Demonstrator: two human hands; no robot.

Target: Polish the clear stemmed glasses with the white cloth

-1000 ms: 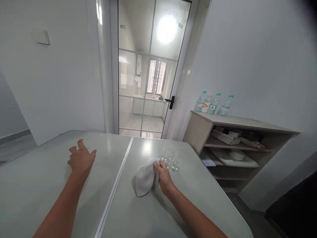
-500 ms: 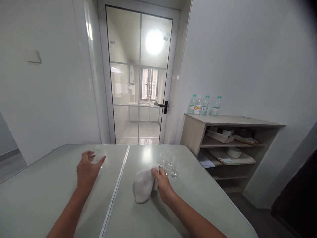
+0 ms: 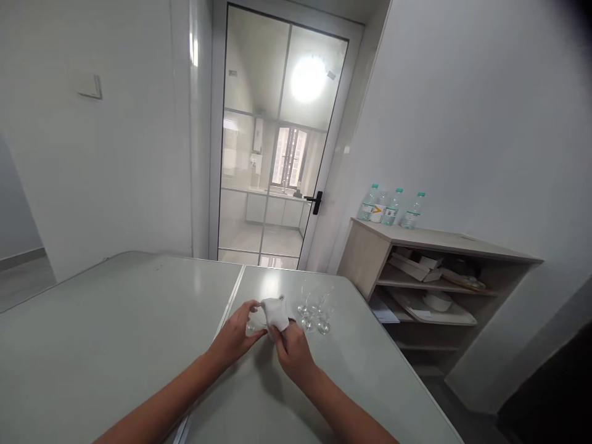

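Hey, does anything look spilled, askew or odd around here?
Tiny dark specks mar the plain table top at far left; white papers seem to jut out of the cabinet. No spill or damage shows.

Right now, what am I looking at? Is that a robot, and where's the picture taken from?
No robot here! These are a person's own two bare hands. The camera sits on that person's head, looking forward and down, so you see almost what they'd see. The left hand holds what looks like a clear glass, partly hidden. Right next to it, the right hand grips a white cloth. On the table, a little to the right, stand several stemmed glasses.
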